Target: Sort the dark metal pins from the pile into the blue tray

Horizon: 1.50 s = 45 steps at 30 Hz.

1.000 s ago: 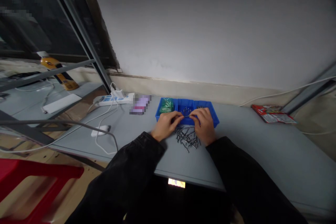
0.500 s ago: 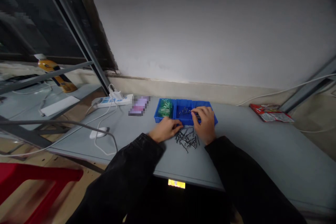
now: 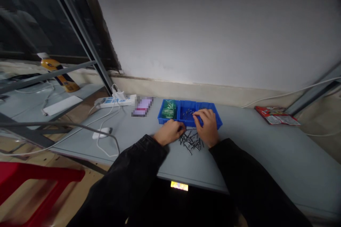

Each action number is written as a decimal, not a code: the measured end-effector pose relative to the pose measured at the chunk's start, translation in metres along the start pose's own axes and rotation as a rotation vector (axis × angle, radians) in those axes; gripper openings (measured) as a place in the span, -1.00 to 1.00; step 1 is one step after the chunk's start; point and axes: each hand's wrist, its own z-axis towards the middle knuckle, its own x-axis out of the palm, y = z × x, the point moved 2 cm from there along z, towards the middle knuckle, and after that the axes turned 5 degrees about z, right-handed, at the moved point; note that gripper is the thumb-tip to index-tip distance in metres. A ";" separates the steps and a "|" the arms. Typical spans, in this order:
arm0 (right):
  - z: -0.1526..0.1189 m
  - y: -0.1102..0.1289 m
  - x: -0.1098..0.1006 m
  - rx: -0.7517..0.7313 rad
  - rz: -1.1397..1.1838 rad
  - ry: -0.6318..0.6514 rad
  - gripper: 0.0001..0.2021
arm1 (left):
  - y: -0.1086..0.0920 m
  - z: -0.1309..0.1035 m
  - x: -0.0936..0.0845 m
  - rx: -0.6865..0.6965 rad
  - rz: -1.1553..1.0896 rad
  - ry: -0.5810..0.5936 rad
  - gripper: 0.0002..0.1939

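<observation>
1. The left hand (image 3: pixel 169 133) rests curled at the pile of dark screws (image 3: pixel 191 141) on the worktop (image 3: pixel 266 152); whether it grips one, I cannot tell.
2. The right hand (image 3: pixel 207 127) reaches over the blue tray (image 3: pixel 186 112), fingertips pinched together; any screw between them is too small to see.

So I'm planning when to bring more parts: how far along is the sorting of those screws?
A few screws already lie in the blue tray's middle compartment, and green pieces fill the left one. The right hand reaches over the tray while the left hand rests at the pile's edge. Most of the loose screws are on the table, so much remains.
</observation>
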 end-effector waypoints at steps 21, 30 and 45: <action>0.000 0.002 0.000 -0.022 0.025 0.019 -0.91 | 0.000 -0.001 0.001 0.037 0.037 0.014 -0.76; 0.000 0.001 0.000 -0.018 0.034 0.038 -0.89 | 0.001 -0.001 0.003 0.060 0.049 -0.031 -0.79; 0.000 0.011 0.001 -0.104 0.132 0.190 -0.87 | -0.013 -0.006 -0.013 0.152 -0.235 -0.122 -0.75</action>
